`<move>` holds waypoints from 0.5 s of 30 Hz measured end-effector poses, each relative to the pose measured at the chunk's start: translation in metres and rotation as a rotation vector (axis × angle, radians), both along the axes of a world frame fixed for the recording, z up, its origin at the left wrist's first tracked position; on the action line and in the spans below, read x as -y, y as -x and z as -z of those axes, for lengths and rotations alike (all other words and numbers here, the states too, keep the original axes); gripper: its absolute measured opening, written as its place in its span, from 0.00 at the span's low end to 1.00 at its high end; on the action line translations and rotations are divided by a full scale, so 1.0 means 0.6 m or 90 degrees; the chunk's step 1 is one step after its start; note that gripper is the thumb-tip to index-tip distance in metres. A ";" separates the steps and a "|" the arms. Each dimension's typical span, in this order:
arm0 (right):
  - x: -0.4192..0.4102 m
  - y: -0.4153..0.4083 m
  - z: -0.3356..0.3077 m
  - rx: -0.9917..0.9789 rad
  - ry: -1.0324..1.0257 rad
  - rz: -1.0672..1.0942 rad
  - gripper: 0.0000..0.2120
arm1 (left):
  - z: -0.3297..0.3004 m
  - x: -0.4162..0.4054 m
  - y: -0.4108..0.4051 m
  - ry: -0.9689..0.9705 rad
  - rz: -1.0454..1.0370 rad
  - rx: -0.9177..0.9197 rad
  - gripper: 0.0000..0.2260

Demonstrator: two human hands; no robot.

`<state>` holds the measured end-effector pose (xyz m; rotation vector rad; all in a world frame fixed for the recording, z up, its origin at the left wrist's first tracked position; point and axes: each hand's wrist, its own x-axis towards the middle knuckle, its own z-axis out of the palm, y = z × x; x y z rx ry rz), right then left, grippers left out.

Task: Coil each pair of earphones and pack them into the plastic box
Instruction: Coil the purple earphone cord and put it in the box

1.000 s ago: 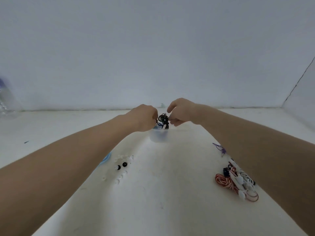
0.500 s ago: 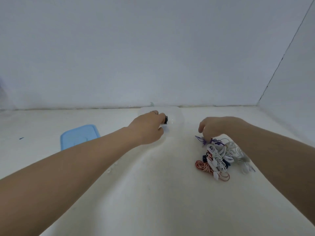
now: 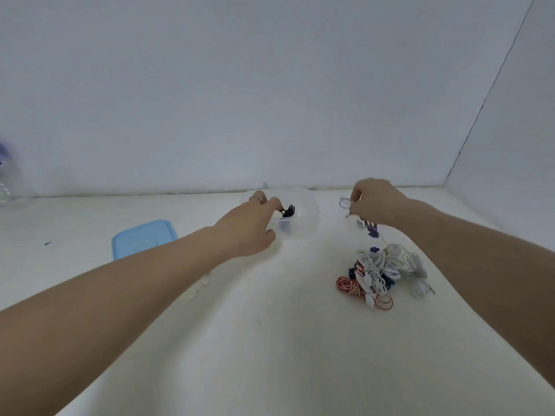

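A clear plastic box (image 3: 309,219) stands near the back wall. My left hand (image 3: 250,225) reaches into it and pinches a coiled black pair of earphones (image 3: 289,211) just inside the box. A darker coil lies lower in the box, blurred. To the right, my right hand (image 3: 377,202) is raised above the table, shut on a purple pair of earphones (image 3: 371,231) whose cord trails down to a tangled pile of earphones (image 3: 383,270) in white, red and dark blue.
A blue lid (image 3: 141,238) lies flat on the white table left of the box. A clear bottle (image 3: 9,184) stands at the far left edge. The back wall runs just behind the box, and a side wall meets it at the right.
My left hand has carried the black coil into the box. My right hand went to the pile, took hold of the purple earphones and lifted them. The view turned right.
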<state>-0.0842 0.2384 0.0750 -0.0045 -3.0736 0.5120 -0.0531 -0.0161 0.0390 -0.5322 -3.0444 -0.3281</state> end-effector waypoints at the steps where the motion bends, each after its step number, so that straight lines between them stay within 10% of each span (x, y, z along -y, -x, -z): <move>1: 0.005 -0.003 -0.014 -0.025 0.039 0.012 0.09 | -0.004 0.005 -0.004 -0.013 0.005 0.001 0.21; 15: 0.205 -0.079 -0.004 0.182 0.877 -0.010 0.10 | -0.026 0.024 -0.091 -0.761 -0.074 0.464 0.15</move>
